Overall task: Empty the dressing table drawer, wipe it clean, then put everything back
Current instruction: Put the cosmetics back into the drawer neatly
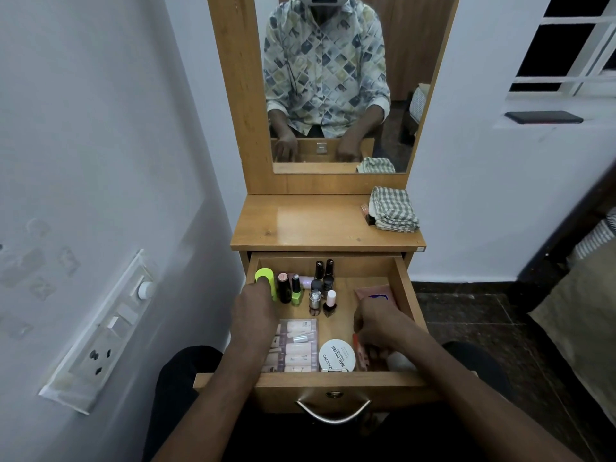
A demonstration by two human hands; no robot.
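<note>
The dressing table drawer point(405, 285) is pulled out and holds cosmetics. My left hand point(255, 306) is inside at the back left, fingers around a neon green container point(266, 281). My right hand point(380, 325) reaches into the front right corner over an orange packet point(361, 353) and a white rounded item point(400, 361); its grip is hidden. Several nail polish bottles point(321, 288) stand at the back middle. A clear pack of small tubes point(296, 350) and a round white nail polish remover tub point(336, 356) lie at the front. A pink sachet point(375, 293) lies at the right.
A folded checked cloth point(395, 208) lies on the tabletop point(316, 225) at the right, under the mirror point(333, 78). A wall with a switchboard point(106, 331) is close on the left. A bed edge point(573, 305) stands at the right, and a phone point(543, 117) rests on the window sill.
</note>
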